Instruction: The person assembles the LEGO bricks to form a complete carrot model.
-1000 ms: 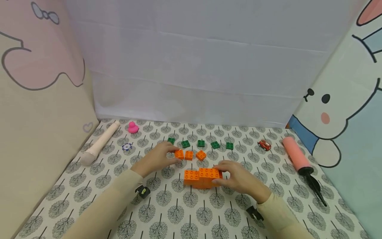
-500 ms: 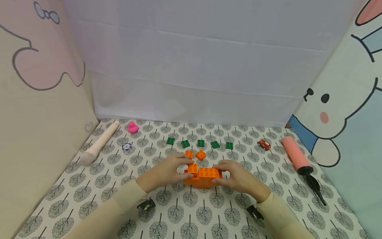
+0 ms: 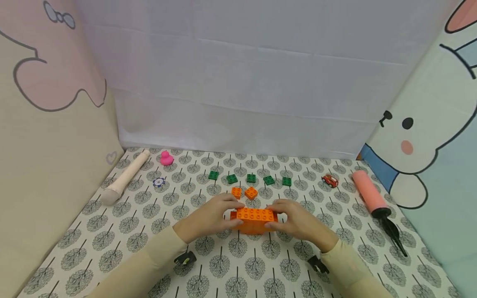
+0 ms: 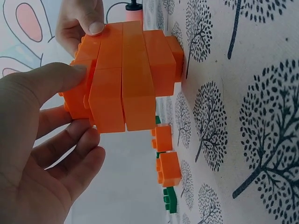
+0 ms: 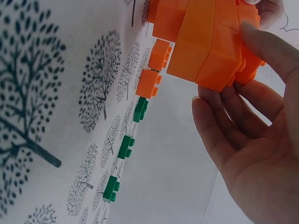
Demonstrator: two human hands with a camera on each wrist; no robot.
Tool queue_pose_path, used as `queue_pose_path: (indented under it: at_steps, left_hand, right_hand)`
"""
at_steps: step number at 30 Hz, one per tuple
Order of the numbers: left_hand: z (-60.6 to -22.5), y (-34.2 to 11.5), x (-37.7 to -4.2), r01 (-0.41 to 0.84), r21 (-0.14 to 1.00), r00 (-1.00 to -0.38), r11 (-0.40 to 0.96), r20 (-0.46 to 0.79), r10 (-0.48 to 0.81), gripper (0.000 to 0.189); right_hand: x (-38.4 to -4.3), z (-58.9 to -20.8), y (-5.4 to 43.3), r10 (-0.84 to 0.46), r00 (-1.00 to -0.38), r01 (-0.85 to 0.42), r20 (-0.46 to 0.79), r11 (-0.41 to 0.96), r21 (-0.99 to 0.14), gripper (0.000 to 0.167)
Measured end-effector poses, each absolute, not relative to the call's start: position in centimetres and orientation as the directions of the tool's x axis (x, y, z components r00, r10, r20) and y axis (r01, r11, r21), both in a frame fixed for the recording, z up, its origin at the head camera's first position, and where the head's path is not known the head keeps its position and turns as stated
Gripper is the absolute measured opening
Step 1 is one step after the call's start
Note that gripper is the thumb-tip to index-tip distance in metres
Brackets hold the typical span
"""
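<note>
A stepped stack of orange toy bricks (image 3: 255, 225) stands mid-table, narrower at its base than in its upper layers. My left hand (image 3: 208, 217) pinches the left end of its top row, thumb in front and fingers behind. At the right end of that row, my right hand (image 3: 298, 221) grips in the same way. The left wrist view shows the left thumb pressed to a top brick (image 4: 80, 88), with the wider layers beneath it. Two loose orange bricks, one square-on (image 3: 236, 192) and one turned (image 3: 251, 193), lie just behind the stack.
Several green bricks (image 3: 251, 178) line up farther back. At the left are a pale baton-shaped object (image 3: 126, 178), a pink duck (image 3: 166, 158) and a blue-white chip (image 3: 158, 182). A red toy car (image 3: 330, 181) and a salmon-coloured pump (image 3: 370, 192) lie at the right.
My left hand has carried an orange brick from the loose row to the stack's left side, then seated it against the top row. The right hand has kept its hold.
</note>
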State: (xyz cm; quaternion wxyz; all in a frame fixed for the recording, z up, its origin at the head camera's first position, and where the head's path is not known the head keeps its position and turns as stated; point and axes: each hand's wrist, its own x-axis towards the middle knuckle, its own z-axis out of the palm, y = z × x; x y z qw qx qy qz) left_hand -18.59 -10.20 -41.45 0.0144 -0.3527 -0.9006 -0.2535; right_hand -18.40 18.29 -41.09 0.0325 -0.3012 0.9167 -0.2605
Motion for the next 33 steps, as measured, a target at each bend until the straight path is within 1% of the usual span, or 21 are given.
queue_pose_path:
  at_steps: [9,18,25,33]
  left_hand:
    - [-41.56,-10.33,-18.68,0.639,0.478,-0.751,0.603,0.217,0.624,0.047]
    - [-41.57,-10.56,-18.98,0.608,0.519,-0.761,0.601,0.163,0.629,0.048]
    - [-41.22,-10.38,-18.91,0.625,0.486,-0.752,0.611,0.164,0.639,0.047]
    - [-40.91,-9.89,-18.77,0.615,0.465,-0.760,0.636,0.136,0.635,0.047]
  right_hand:
    - [-18.43,-40.96,18.26,-0.585,-0.804,-0.553,0.105,0.671,-0.494,0.056]
    - [-18.50,-41.11,18.16,-0.602,-0.790,-0.570,0.114,0.653,-0.499,0.055]
    - [-18.50,-41.19,18.14,-0.606,-0.786,-0.572,0.120,0.642,-0.510,0.055]
    - [-18.52,-41.05,18.26,-0.607,-0.785,-0.578,0.124,0.645,-0.500,0.055]
